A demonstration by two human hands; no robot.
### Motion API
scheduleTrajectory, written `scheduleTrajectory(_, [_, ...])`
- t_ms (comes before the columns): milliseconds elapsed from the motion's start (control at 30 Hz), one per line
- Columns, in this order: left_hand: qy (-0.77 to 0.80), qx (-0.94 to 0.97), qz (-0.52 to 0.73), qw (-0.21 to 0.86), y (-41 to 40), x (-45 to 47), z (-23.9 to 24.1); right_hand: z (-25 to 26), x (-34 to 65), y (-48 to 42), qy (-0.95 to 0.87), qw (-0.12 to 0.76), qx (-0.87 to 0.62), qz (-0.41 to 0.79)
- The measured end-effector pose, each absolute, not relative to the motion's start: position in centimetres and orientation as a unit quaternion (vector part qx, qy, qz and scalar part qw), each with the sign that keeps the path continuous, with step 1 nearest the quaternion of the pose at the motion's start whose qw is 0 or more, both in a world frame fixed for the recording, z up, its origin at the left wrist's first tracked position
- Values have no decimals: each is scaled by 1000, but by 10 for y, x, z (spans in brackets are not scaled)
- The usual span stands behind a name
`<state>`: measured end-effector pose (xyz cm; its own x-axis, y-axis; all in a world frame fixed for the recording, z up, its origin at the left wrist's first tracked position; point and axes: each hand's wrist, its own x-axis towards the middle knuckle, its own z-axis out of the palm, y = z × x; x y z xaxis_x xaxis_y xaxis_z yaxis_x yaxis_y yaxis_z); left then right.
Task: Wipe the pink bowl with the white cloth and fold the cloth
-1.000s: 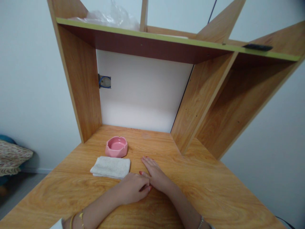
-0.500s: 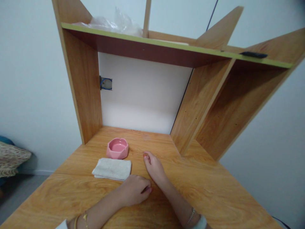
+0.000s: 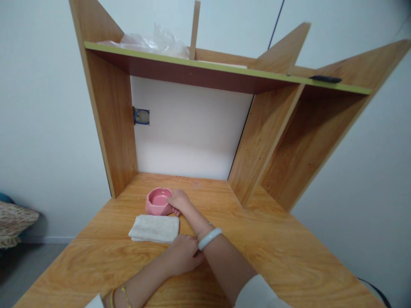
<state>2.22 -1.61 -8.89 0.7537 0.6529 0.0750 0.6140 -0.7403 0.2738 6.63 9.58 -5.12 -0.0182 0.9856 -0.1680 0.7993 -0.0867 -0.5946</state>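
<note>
A pink ashtray [image 3: 157, 201] sits on the wooden desk [image 3: 282, 248], just behind a folded white towel [image 3: 154, 228]. My right hand [image 3: 179, 201] reaches forward and grips the ashtray's right rim with curled fingers. My left hand [image 3: 181, 259] rests on the desk near the towel's right corner, fingers curled loosely under with nothing visible in them. The right forearm crosses over the left hand's fingertips.
A wooden hutch [image 3: 112, 128] with upright panels rises behind the desk, with a green-edged shelf [image 3: 192, 64] overhead. Crumpled clear plastic [image 3: 154, 40] and a dark flat object [image 3: 325, 79] lie on that shelf. A wall socket [image 3: 141, 116] sits at the back left.
My right hand moved forward and left across the desk and closed on the pink ashtray's rim. The left hand stayed put. The view shifted slightly.
</note>
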Motion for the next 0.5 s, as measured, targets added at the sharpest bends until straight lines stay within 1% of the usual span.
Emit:
scheduleTrajectory(100, [347, 928, 76, 115, -16, 22, -89, -53, 63, 98, -643, 175, -682, 301])
scheduleTrajectory(233, [329, 929, 97, 138, -17, 21, -86, -49, 83, 96, -626, 206, -694, 290])
scheduleTrajectory(367, [325, 930, 109, 130, -16, 22, -87, -39, 141, 90, -605, 234, -720, 248])
scheduleTrajectory(500, [332, 929, 99, 127, -15, 24, -89, -28, 208, 77, -578, 231, -759, 193])
